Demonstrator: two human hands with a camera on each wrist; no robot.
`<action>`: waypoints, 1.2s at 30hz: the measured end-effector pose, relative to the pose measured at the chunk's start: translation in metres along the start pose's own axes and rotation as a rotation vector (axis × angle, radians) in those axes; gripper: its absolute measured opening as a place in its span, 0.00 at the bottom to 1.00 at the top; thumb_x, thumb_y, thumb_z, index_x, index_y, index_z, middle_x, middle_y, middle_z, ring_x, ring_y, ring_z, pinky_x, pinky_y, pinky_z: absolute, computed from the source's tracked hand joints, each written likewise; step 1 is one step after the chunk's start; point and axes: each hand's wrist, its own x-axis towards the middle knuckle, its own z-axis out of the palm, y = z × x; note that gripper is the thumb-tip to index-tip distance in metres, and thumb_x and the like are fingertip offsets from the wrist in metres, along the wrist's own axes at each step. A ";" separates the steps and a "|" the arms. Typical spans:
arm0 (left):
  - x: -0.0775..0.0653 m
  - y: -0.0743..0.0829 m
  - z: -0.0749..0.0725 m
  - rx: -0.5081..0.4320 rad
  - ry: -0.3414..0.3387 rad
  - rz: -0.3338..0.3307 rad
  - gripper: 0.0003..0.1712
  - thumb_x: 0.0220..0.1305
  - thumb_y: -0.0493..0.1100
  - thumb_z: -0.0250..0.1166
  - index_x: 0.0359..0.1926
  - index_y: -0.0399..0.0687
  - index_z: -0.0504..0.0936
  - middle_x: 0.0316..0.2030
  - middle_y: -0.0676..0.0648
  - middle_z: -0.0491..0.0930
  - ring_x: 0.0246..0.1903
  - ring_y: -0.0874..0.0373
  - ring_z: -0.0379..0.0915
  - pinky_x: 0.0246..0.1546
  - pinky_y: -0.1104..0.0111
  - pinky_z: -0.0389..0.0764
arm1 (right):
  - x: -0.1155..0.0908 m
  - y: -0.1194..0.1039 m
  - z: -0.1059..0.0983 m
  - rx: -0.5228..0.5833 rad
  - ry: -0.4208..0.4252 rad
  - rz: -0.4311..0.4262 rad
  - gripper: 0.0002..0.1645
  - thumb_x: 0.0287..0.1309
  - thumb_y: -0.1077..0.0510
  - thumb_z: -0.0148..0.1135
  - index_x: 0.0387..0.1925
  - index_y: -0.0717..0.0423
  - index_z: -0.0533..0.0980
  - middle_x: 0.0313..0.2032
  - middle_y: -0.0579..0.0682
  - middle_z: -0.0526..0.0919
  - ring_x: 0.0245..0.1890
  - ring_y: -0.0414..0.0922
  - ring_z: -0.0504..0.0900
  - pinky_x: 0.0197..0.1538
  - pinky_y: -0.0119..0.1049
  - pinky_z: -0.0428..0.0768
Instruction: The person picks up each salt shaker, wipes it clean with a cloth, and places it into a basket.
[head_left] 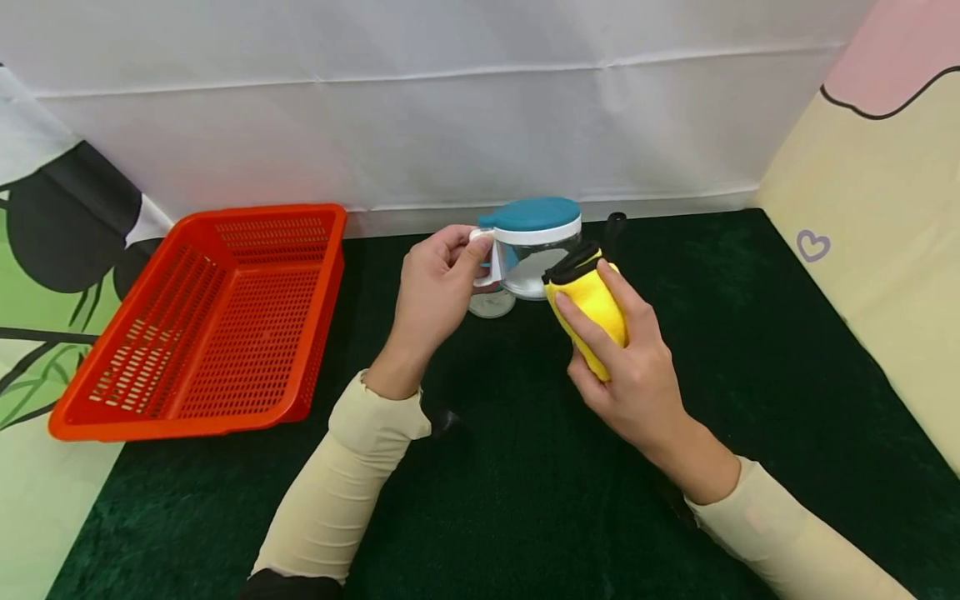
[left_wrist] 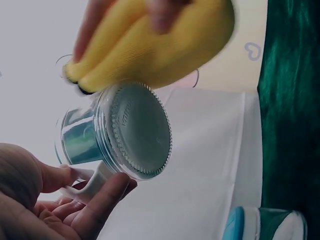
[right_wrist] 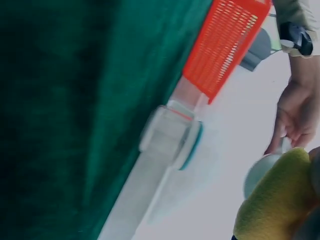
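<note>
A clear glass jar (head_left: 527, 265) with a teal lid (head_left: 536, 214) and a white side handle is held up off the table. My left hand (head_left: 437, 283) pinches that handle between thumb and fingers. In the left wrist view the jar's ribbed round base (left_wrist: 142, 131) faces the camera. To its right, my right hand (head_left: 630, 367) grips a folded yellow cloth (head_left: 588, 312) with black edging. The cloth's end overlaps the jar's side in the head view; whether it touches the glass I cannot tell.
A second lidded jar (right_wrist: 169, 134) stands on the table behind the raised one, mostly hidden in the head view. An orange-red perforated basket (head_left: 326, 333) sits at left on the dark green cloth. Behind hangs a white sheet (head_left: 450, 142). A black loop (head_left: 615, 227) shows behind the yellow cloth.
</note>
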 end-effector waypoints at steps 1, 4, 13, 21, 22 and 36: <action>0.000 0.001 -0.002 0.006 0.006 0.004 0.15 0.78 0.44 0.61 0.55 0.38 0.83 0.44 0.44 0.89 0.42 0.54 0.87 0.42 0.66 0.87 | -0.002 0.002 0.000 0.004 -0.008 0.015 0.37 0.57 0.63 0.64 0.70 0.44 0.73 0.76 0.60 0.57 0.66 0.63 0.66 0.57 0.62 0.78; -0.001 0.003 -0.005 0.008 0.011 0.008 0.16 0.77 0.44 0.61 0.56 0.38 0.83 0.44 0.44 0.88 0.42 0.54 0.87 0.42 0.66 0.87 | 0.000 0.012 -0.001 0.030 -0.003 0.066 0.40 0.55 0.66 0.66 0.71 0.46 0.73 0.76 0.58 0.56 0.65 0.61 0.67 0.57 0.61 0.78; -0.003 -0.001 0.009 0.083 0.015 0.054 0.15 0.77 0.47 0.63 0.51 0.39 0.84 0.38 0.47 0.89 0.37 0.57 0.86 0.42 0.67 0.87 | 0.029 0.010 -0.008 0.079 0.096 0.082 0.39 0.58 0.66 0.64 0.72 0.47 0.72 0.77 0.55 0.55 0.65 0.59 0.67 0.57 0.57 0.78; -0.002 -0.004 0.012 0.167 0.017 0.050 0.17 0.77 0.49 0.62 0.52 0.40 0.84 0.37 0.49 0.89 0.32 0.60 0.85 0.36 0.68 0.87 | 0.005 -0.006 0.001 -0.085 -0.029 -0.015 0.39 0.57 0.63 0.67 0.71 0.44 0.73 0.76 0.62 0.57 0.64 0.64 0.66 0.59 0.62 0.77; -0.002 -0.004 0.011 0.164 0.020 0.051 0.17 0.77 0.49 0.62 0.52 0.40 0.84 0.37 0.49 0.89 0.33 0.60 0.85 0.36 0.68 0.87 | 0.000 -0.005 0.003 -0.086 -0.042 -0.018 0.39 0.57 0.63 0.67 0.71 0.44 0.73 0.75 0.62 0.58 0.64 0.64 0.66 0.58 0.63 0.77; -0.005 -0.004 0.009 0.119 -0.004 0.041 0.17 0.77 0.49 0.62 0.52 0.40 0.84 0.40 0.48 0.89 0.35 0.57 0.85 0.36 0.67 0.87 | 0.024 0.002 -0.016 0.169 0.040 0.156 0.41 0.56 0.67 0.64 0.72 0.48 0.71 0.77 0.50 0.57 0.61 0.55 0.69 0.51 0.49 0.78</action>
